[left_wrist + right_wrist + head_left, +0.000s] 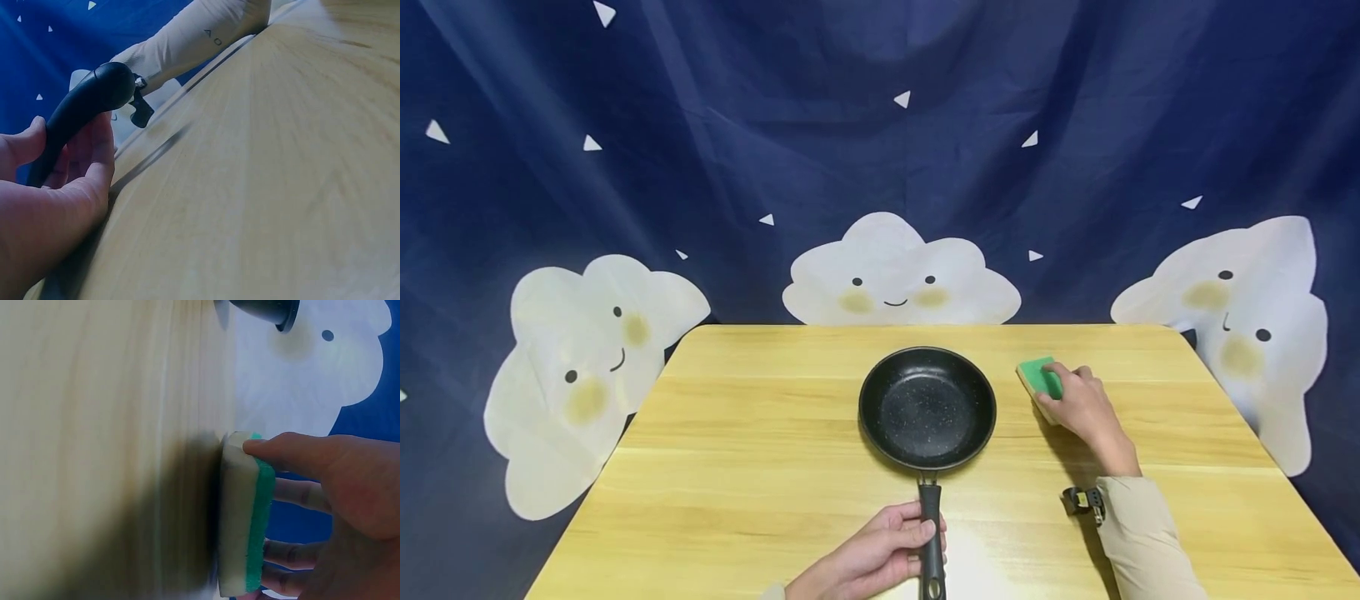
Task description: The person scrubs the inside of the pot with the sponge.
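A black frying pan sits in the middle of the wooden table, its handle pointing toward me. My left hand grips that handle near its end, thumb and fingers curled round it. To the right of the pan lies a sponge with a green top and a yellow body. My right hand holds the sponge, thumb on one edge and fingers over the green side, with the sponge against the table.
A dark blue cloth backdrop with white cloud faces hangs behind the table's far edge. A small black device is strapped at my right wrist above a beige sleeve. Bare table lies left of the pan.
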A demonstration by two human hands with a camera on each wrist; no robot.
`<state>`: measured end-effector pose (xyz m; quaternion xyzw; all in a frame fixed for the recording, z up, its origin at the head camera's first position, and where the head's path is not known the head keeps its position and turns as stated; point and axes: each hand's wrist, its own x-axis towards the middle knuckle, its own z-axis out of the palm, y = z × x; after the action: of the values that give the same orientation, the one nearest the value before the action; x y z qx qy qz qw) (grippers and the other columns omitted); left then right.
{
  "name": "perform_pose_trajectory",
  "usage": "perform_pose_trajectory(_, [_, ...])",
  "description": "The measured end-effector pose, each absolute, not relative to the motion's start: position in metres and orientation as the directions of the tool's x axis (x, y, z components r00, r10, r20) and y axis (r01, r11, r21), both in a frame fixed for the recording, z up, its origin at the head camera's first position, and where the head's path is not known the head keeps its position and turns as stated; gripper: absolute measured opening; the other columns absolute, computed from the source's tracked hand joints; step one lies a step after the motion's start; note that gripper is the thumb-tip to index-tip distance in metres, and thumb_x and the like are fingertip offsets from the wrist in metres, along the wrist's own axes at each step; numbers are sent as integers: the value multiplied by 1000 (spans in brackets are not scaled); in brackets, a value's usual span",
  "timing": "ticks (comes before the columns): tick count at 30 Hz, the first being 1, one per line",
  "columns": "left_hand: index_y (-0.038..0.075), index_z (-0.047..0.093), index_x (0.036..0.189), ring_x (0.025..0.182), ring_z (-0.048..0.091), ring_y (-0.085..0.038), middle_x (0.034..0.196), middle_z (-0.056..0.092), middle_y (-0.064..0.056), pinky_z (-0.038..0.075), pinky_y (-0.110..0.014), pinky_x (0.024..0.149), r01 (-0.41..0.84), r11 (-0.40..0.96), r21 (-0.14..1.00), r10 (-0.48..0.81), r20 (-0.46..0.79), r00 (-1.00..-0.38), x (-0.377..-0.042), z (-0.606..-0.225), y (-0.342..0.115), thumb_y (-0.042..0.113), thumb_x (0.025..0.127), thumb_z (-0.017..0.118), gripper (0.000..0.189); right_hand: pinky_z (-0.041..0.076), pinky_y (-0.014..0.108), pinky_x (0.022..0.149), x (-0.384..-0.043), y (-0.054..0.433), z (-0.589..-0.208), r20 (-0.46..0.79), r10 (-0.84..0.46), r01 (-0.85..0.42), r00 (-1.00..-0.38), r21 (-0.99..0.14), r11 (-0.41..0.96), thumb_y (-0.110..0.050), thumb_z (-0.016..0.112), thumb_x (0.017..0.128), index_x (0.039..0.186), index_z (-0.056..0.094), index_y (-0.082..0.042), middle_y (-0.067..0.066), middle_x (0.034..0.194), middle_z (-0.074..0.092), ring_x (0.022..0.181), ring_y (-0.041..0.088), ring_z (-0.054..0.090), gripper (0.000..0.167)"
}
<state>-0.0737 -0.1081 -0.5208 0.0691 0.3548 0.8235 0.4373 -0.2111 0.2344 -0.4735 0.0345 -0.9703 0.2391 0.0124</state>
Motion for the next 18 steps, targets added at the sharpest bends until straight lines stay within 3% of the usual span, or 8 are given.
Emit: perform_pose_trajectory(18, [6, 59, 123, 102, 59, -13, 113, 60, -3, 52, -31, 93, -676, -357, 644, 785, -186, -591, -75, -521, -109, 15, 108, 53, 19, 47, 65, 78, -210, 238, -471, 48, -74, -88, -996, -474, 876, -30, 68, 100, 144, 47, 2, 45, 126, 43, 110, 61, 45, 58])
